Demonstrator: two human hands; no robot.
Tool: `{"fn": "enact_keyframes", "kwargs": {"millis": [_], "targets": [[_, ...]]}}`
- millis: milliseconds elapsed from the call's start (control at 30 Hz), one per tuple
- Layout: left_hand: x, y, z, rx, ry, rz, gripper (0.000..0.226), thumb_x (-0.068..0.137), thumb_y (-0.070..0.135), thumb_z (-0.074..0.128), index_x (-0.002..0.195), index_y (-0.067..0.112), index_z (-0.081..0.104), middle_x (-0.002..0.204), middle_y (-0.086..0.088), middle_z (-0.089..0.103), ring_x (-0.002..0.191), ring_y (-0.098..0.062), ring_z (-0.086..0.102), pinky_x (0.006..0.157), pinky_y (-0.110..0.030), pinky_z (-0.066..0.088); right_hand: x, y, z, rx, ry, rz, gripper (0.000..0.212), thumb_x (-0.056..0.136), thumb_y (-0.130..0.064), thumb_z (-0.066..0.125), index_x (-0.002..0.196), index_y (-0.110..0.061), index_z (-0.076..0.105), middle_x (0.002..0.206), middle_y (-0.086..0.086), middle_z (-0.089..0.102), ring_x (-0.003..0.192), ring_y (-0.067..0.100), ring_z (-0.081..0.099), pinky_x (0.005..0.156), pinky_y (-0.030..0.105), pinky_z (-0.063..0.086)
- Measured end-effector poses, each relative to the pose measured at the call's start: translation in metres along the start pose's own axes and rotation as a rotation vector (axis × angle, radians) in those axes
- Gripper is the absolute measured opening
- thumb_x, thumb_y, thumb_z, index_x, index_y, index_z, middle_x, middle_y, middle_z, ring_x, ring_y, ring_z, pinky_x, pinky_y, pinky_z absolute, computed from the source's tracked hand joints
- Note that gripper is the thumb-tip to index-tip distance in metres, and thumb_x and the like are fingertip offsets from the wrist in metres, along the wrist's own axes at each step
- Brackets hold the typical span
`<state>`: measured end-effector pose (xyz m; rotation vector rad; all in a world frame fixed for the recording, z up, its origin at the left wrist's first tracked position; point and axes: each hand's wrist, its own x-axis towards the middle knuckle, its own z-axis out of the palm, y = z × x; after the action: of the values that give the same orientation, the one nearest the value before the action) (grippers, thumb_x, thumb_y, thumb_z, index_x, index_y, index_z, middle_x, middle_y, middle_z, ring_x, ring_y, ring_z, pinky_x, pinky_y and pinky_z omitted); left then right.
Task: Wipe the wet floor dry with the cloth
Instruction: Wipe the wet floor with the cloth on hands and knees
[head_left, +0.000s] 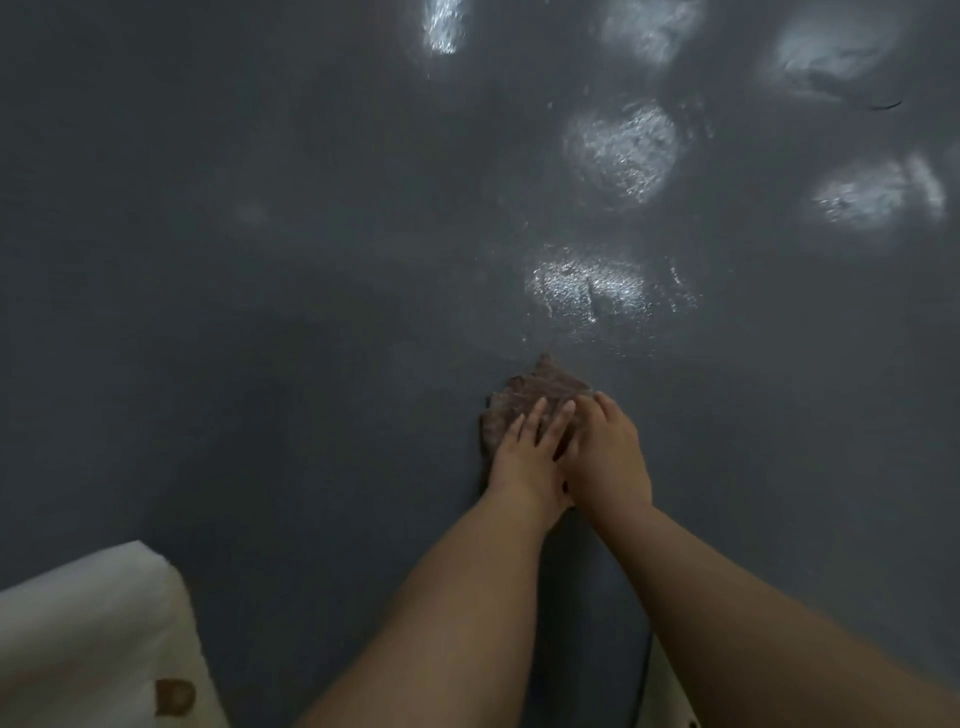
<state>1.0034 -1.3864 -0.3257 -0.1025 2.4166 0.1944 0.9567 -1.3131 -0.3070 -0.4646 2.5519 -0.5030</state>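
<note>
Both hands pressed a brown cloth (524, 402) flat on the dark grey floor (260, 260). The left hand (524, 457) lay with fingers straight on it; the right hand (608, 457) rested beside it, fingers spread flat. Wet shiny patches (587, 286) glistened just beyond the cloth

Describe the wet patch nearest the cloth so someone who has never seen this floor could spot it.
On the dark grey floor, find the brown cloth under both hands. Just beyond its far tip lies a glistening wet patch. Among the shiny patches it is the nearest to the cloth; the others lie farther off.
</note>
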Motion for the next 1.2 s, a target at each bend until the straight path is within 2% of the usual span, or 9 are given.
{"fn": "enact_keyframes", "kwargs": {"millis": [200, 467, 600, 733, 867, 933, 1000, 1100, 1200], "targets": [[-0.020, -0.077, 0.018, -0.150, 0.110, -0.260, 0.068, 0.098, 0.054, 0.026, 0.150, 0.031, -0.011, 0.154, -0.005, -0.028, 0.142, -0.031, -0.023, 0.115, -0.042, -0.010, 0.015, -0.024, 0.011, -0.010, 0.002, -0.029, 0.048, 0.095, -0.008, 0.040, 0.143, -0.007, 0.036, 0.153, 0.011, 0.026, 0.140, 0.026, 0.022, 0.110, 0.028, 0.018], [-0.064, -0.176, 0.054, -0.705, 0.261, -1.128, 0.069, 0.094, 0.060, 0.030, 0.151, 0.035, 0.000, 0.157, -0.008, -0.019, 0.143, -0.037, -0.015, 0.114, -0.056, 0.000, 0.033, -0.069, 0.028, 0.041, -0.010, -0.153, 0.045, 0.096, -0.007, 0.041, 0.141, -0.008, 0.040, 0.153, 0.008, 0.028, 0.139, 0.025, 0.024, 0.109, 0.027, 0.020], [-0.047, -0.137, 0.052, -0.553, 0.303, -0.915, 0.069, 0.096, 0.054, 0.029, 0.151, 0.027, -0.003, 0.156, -0.009, -0.023, 0.143, -0.040, -0.013, 0.113, -0.056, -0.003, 0.037, -0.081, 0.036, 0.061, 0.019, -0.194, 0.044, 0.096, -0.008, 0.042, 0.140, -0.006, 0.042, 0.151, 0.009, 0.031, 0.137, 0.026, 0.026, 0.109, 0.027, 0.020], [-0.030, -0.094, 0.032, -0.388, 0.218, -0.256, 0.079, 0.095, 0.045, 0.041, 0.150, 0.023, -0.011, 0.156, -0.002, -0.023, 0.141, -0.038, -0.021, 0.114, -0.052, -0.007, 0.034, -0.086, 0.043, 0.090, 0.054, -0.226, 0.044, 0.098, -0.012, 0.040, 0.142, -0.008, 0.038, 0.153, 0.007, 0.028, 0.139, 0.023, 0.023, 0.110, 0.025, 0.019], [-0.020, -0.107, -0.002, -0.444, 0.255, 0.141, 0.074, 0.091, 0.031, 0.050, 0.152, 0.017, 0.011, 0.158, -0.002, 0.014, 0.145, -0.020, 0.012, 0.118, -0.035, 0.015, 0.032, -0.086, 0.056, 0.288, 0.200, -0.123, 0.041, 0.100, -0.013, 0.038, 0.141, -0.004, 0.040, 0.151, 0.010, 0.030, 0.140, 0.022, 0.024, 0.104, 0.008, 0.010], [-0.027, -0.136, -0.013, -0.649, 0.402, 0.096, 0.058, 0.090, 0.027, 0.050, 0.146, 0.019, 0.034, 0.151, 0.002, 0.034, 0.136, -0.017, 0.034, 0.110, -0.030, 0.031, 0.028, -0.089, 0.062, 0.332, 0.266, -0.088, 0.042, 0.100, -0.018, 0.036, 0.137, 0.001, 0.043, 0.147, 0.017, 0.035, 0.138, 0.028, 0.030, 0.105, 0.007, 0.008], [-0.030, -0.169, -0.016, -0.601, 0.468, -0.036, 0.056, 0.089, 0.019, 0.052, 0.143, 0.017, 0.037, 0.154, -0.001, 0.028, 0.139, -0.021, 0.030, 0.112, -0.030, 0.026, 0.019, -0.091, 0.076, 0.206, 0.207, -0.143, 0.051, 0.097, -0.029, 0.032, 0.133, 0.002, 0.048, 0.142, 0.022, 0.043, 0.133, 0.037, 0.038, 0.113, 0.025, 0.015], [-0.027, -0.212, -0.019, -0.413, 0.257, -0.231, 0.090, 0.081, 0.027, 0.069, 0.151, 0.026, 0.012, 0.159, -0.004, -0.004, 0.145, -0.027, 0.002, 0.116, -0.040, 0.013, 0.015, -0.088, 0.103, -0.249, 0.032, -0.191, 0.065, 0.094, -0.052, 0.024, 0.134, -0.009, 0.052, 0.140, 0.021, 0.046, 0.130, 0.045, 0.040, 0.111, 0.046, 0.015], [-0.019, -0.236, -0.032, -0.261, 0.065, -0.346, 0.123, 0.064, 0.048, 0.081, 0.150, 0.035, -0.007, 0.155, -0.010, -0.021, 0.145, -0.032, -0.010, 0.116, -0.045, 0.006, 0.038, -0.077, 0.097, -0.386, 0.002, -0.167, 0.078, 0.089, -0.067, -0.006, 0.148, -0.026, 0.023, 0.156, 0.008, 0.015, 0.143, 0.036, 0.009, 0.112, 0.049, -0.003]]}}
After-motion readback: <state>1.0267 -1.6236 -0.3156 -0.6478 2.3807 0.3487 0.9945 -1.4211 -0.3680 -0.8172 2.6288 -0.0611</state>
